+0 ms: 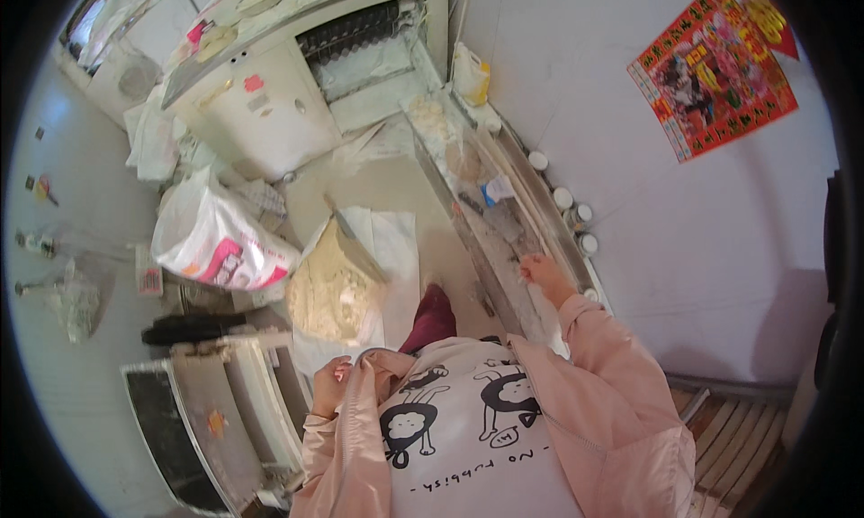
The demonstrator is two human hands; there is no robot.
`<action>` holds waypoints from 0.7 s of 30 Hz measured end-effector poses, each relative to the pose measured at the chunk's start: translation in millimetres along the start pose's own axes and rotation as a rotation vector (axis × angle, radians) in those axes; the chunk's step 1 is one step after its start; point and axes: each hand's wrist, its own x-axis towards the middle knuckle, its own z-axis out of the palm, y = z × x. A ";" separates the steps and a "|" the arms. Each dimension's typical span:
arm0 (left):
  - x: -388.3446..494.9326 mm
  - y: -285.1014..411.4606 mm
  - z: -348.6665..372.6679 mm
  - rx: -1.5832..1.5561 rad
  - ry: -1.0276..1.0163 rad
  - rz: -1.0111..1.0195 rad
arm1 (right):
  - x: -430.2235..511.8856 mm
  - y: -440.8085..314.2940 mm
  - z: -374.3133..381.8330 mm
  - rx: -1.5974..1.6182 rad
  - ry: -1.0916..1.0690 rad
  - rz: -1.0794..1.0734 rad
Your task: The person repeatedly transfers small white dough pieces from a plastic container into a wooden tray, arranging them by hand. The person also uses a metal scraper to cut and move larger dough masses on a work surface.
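My right hand point(542, 278) is over the flour-dusted worktop point(533, 309), its fingers curled; whether it grips anything is unclear. Just beyond it lies a cleaver-like blade point(505, 222) with a dark handle. A blue-and-white packet point(498, 190) rests beside the blade. Farther along are a round brownish lump point(462, 161), perhaps dough, and several pale pieces point(428, 116). My left hand point(329, 388) hangs low by the edge of my open pink jacket point(358, 410), fingers partly bent. An open sack of pale yellow flour or meal point(337, 295) stands on the floor ahead of it.
A white sack with pink print point(223, 241) stands left of the flour. Ahead is a white cabinet point(263, 113) with an open compartment. Several white-lidded jars point(562, 198) and a yellow-white jug point(471, 76) line the right wall. A low cabinet point(216, 417) sits at left.
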 end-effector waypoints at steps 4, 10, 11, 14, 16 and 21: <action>145.7 19.0 -11.1 -0.105 0.022 0.086 | 70.2 16.3 -9.1 -0.239 -0.046 0.072; 304.8 77.6 -34.6 -0.178 -0.008 0.190 | 153.8 33.5 -59.8 -0.130 0.060 0.376; 328.7 90.5 -40.4 -0.164 -0.024 0.183 | 175.7 58.2 -85.1 -0.034 0.061 0.450; 372.3 135.5 -59.7 -0.019 0.069 0.184 | 207.8 13.8 -38.8 -0.331 0.000 0.431; 415.0 142.5 -68.1 -0.010 0.122 0.159 | 246.1 1.6 -22.2 -0.699 -0.192 0.269; 537.3 183.2 -115.0 0.009 0.385 0.156 | 392.6 -58.1 50.2 -0.867 -0.309 0.117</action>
